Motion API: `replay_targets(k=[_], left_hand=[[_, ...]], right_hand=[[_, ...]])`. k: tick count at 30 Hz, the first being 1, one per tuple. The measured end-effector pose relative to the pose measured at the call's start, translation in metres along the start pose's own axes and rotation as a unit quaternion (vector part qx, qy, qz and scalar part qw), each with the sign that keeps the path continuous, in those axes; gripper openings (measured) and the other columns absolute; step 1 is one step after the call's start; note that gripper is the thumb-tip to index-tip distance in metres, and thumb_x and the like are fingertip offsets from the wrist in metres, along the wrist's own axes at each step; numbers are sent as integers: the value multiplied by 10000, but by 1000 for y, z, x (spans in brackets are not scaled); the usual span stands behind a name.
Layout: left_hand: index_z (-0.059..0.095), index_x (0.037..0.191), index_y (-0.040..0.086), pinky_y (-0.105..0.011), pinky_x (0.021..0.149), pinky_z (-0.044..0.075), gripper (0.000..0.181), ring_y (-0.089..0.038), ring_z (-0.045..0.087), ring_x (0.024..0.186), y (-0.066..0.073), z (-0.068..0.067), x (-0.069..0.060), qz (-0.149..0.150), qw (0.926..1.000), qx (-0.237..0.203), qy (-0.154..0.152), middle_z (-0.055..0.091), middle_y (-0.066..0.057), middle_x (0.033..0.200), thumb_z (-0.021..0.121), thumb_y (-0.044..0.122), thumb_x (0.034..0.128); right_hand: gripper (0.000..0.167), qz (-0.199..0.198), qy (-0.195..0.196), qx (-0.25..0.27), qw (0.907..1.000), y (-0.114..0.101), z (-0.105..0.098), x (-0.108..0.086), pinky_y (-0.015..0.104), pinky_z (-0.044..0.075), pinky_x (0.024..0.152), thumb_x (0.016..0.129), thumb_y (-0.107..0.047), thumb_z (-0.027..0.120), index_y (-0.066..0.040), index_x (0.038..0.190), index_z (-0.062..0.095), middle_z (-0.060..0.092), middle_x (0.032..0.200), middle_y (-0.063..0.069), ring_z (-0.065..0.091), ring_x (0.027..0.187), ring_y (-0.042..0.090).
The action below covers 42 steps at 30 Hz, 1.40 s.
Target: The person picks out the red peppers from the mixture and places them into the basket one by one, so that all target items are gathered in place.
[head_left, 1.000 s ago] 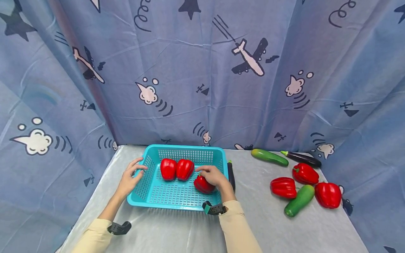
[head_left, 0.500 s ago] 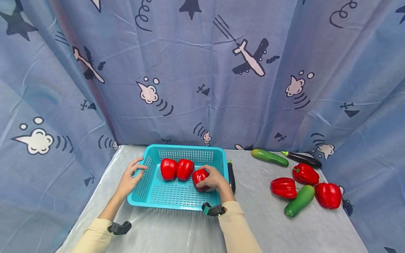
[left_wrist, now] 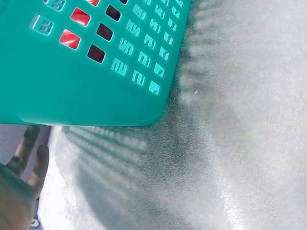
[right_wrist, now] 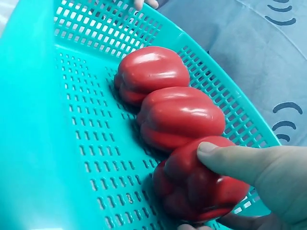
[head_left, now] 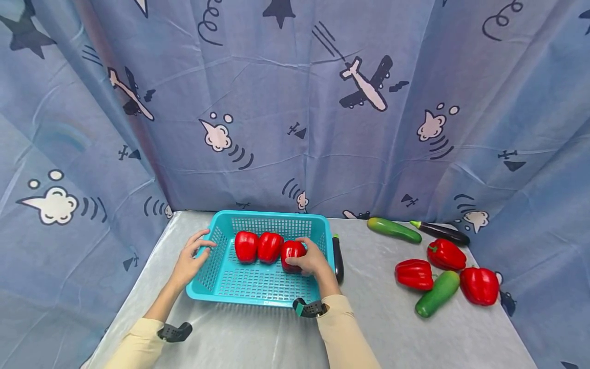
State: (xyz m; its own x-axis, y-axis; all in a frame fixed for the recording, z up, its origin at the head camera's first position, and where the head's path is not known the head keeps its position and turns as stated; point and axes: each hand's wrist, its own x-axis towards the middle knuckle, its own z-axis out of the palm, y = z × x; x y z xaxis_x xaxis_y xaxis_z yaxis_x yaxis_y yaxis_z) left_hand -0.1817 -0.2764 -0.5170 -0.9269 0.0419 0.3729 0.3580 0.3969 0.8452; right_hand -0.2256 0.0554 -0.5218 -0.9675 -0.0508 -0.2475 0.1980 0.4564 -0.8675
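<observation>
In the head view a turquoise basket [head_left: 258, 302] holds three red bell peppers in a row. My right hand [head_left: 314, 259] grips the rightmost pepper [head_left: 291, 255], thumb on its near side. The right wrist view shows that pepper [right_wrist: 192, 187] under the thumb, close against the middle pepper [right_wrist: 182, 117], with the leftmost pepper [right_wrist: 152, 72] beyond. At the basket's left rim my left hand [head_left: 188, 259] rests with fingers spread and relaxed. The left wrist view has the left hand [left_wrist: 19, 187] at the basket's edge [left_wrist: 96, 112], fingertips partly hidden.
A dark eggplant [head_left: 338, 260] lies along the basket's right side. Farther right are a green cucumber [head_left: 394, 229], another eggplant [head_left: 440, 232], a second cucumber [head_left: 438, 293] and three red peppers [head_left: 414, 274]. A patterned blue curtain [head_left: 276, 128] hangs behind the table.
The right hand has turned the rightmost pepper from its side, stem no longer showing, and moved it slightly left and back toward the middle pepper. My left hand has stayed in place.
</observation>
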Motion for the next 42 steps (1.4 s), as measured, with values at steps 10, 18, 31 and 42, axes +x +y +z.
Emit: replay_targets(k=[10, 18, 31, 42], left_hand=[[677, 1070, -111, -718, 970, 290, 163, -546, 311, 1374, 0, 0, 1, 24, 10000, -19, -20, 406, -341, 1465, 572, -147, 951], [678, 1071, -114, -722, 983, 271, 168, -553, 299, 1376, 1, -1, -1, -43, 10000, -48, -43, 391, -353, 1471, 566, -147, 951], [670, 1070, -133, -694, 971, 281, 162, -565, 305, 1366, 5, -1, -1, -31, 10000, -56, -48, 387, -365, 1465, 563, -151, 950], [671, 1078, -128, -685, 969, 283, 161, -549, 296, 1379, 1, 0, 0, -85, 9999, -75, -68, 383, -346, 1478, 565, -142, 957]], right_hand=[[783, -489, -219, -269, 9982, 1, -1, 4, 563, 523, 874, 708, 29, 893, -166, 1401, 587, 536, 1370, 224, 497, 1232, 446], [695, -647, -224, -286, 9972, 0, -2, 2, 565, 522, 876, 735, 68, 860, -136, 1353, 616, 553, 1310, 219, 504, 1217, 447], [603, -634, 439, -189, 9968, -2, -1, 8, 574, 509, 897, 782, 74, 823, -95, 1329, 634, 555, 1345, 214, 485, 1253, 448], [601, -626, 520, -103, 9966, -4, -1, 16, 579, 493, 923, 793, 89, 812, -102, 1339, 650, 554, 1393, 201, 478, 1275, 438]])
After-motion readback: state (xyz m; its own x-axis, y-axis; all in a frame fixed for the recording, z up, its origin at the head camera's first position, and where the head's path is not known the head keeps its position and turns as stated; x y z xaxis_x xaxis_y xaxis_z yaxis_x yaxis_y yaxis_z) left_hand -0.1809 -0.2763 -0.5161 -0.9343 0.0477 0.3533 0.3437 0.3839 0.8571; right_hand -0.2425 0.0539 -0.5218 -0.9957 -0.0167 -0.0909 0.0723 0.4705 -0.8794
